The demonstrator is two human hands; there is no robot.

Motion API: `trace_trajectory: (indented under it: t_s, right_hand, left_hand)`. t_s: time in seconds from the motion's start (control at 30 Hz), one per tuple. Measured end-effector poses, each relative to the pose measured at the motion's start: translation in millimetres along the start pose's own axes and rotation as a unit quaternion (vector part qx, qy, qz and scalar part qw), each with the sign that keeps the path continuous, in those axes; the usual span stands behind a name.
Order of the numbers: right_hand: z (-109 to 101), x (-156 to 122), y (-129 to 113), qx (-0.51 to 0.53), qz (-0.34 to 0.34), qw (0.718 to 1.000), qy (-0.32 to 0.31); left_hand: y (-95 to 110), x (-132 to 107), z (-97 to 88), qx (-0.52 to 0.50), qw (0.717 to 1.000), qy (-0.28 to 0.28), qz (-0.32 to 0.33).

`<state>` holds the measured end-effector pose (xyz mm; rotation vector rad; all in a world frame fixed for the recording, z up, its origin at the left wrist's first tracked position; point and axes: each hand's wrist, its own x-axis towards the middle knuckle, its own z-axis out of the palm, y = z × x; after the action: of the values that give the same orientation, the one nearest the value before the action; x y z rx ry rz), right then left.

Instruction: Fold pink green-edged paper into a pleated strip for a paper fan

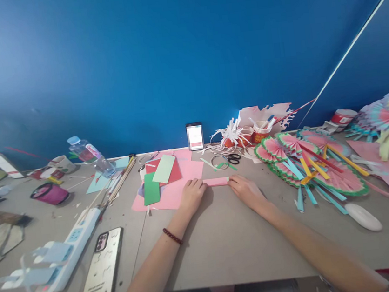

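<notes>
A narrow folded strip of pink paper (217, 182) lies across the middle of the table, with a hand at each end. My left hand (193, 194) grips its left end, fingers pressed together; a dark red beaded bracelet circles that wrist. At the strip's right end, where a bit of green edge shows, my right hand (244, 189) is closed on it. To the left of my left hand lie pink sheets (190, 171), with a green card (151, 189), a pale green card (164, 168) and a red card (175, 174) on top.
Finished paper fans (309, 165) and a white mouse (364, 216) lie to the right. Black-handled scissors (234, 159) and paper cups (261, 131) sit behind. On the left are a phone (101, 269), a power strip (74, 248) and a tilted bottle (92, 155). A small screen (195, 136) stands against the blue wall.
</notes>
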<state>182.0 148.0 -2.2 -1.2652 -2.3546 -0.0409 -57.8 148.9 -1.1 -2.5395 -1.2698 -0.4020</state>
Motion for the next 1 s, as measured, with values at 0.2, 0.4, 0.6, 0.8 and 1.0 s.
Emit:
trace_trajectory:
  t_s: [0.2,0.4,0.6,0.8,1.0]
  right_hand:
    - [-2.2,-1.6,-2.0,-0.046,-0.008,0.999,-0.016]
    - [-0.9,-1.9,1.4,-0.016,0.029,0.999,-0.030]
    - [-5.0,0.4,-0.1,-0.018,0.078,0.995,-0.052]
    - [-5.2,-0.5,-4.0,-0.033,0.076,0.995,-0.060]
    - [-2.6,-3.5,-6.4,-0.060,0.069,0.993,-0.070]
  left_hand:
    - [2.5,0.7,-0.9,0.006,1.000,-0.002,0.003]
    - [4.6,0.7,-1.7,-0.007,1.000,-0.005,-0.005]
    - [5.0,0.3,-0.1,-0.006,1.000,-0.002,-0.015]
    - [6.8,-0.3,0.3,0.001,1.000,0.009,-0.022]
    - [8.6,-0.9,-2.9,-0.024,0.999,0.002,-0.035]
